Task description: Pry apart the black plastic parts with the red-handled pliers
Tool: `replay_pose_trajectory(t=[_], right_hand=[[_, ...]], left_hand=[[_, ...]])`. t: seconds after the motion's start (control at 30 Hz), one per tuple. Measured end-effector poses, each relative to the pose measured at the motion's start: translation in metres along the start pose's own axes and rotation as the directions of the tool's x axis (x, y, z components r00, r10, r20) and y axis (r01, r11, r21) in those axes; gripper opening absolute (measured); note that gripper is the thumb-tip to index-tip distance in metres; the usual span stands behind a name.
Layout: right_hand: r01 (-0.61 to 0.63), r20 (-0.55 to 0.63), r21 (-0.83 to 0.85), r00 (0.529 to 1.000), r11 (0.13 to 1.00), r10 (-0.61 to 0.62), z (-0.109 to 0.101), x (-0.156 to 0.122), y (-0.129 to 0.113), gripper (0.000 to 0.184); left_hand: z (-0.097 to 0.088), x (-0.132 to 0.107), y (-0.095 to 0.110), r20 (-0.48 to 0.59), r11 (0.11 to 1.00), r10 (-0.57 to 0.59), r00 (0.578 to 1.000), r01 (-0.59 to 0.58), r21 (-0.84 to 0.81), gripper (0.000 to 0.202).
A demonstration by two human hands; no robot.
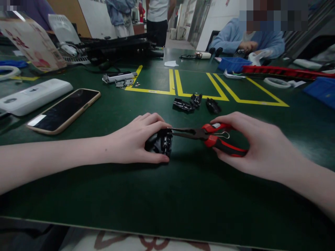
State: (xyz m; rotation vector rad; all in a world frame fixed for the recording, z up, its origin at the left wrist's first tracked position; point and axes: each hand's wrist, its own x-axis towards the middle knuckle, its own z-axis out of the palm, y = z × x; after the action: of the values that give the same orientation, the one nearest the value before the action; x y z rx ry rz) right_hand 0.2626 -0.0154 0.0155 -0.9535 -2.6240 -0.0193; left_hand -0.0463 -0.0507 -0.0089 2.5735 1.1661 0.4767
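Note:
My left hand (141, 139) grips a small black plastic part (159, 143) against the green table, thumb on its near side and fingers over its far side. Red-and-black needle-nose pliers (201, 133) are held in my right hand (261, 146), fingers around the spread handles. The plier jaws point left, slightly parted, with their tips at the upper right edge of the black part. Whether they pinch anything there I cannot tell. Beyond my hands lie more black plastic pieces (184, 104) and a separate dark one (213, 105).
Left of me lie a phone (65, 109) and a white device (36, 96). Yellow tape (201, 96) marks the green table (167, 195). Farther off are metal parts (120, 77), a blue bin (232, 65) and a person in a blue sleeve (227, 36) seated opposite.

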Motion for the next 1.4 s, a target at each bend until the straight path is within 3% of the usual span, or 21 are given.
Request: replay_pose_trajectory(t=[0.37,1.4], right_hand=[[-0.015,0.107,0.004,0.994,1.000,0.015,0.0026,-0.0024,0.0026,0.038],[-0.047,0.120,0.064,0.992,0.997,0.039,0.0075,-0.0013,0.0000,0.042]], left_hand=[[0.0001,-0.0013,-0.0002,-0.016,0.999,-0.036,0.999,0.035,-0.022,0.069],[-0.0018,0.0005,-0.0020,0.030,0.999,-0.041,0.999,0.041,0.015,0.068]])
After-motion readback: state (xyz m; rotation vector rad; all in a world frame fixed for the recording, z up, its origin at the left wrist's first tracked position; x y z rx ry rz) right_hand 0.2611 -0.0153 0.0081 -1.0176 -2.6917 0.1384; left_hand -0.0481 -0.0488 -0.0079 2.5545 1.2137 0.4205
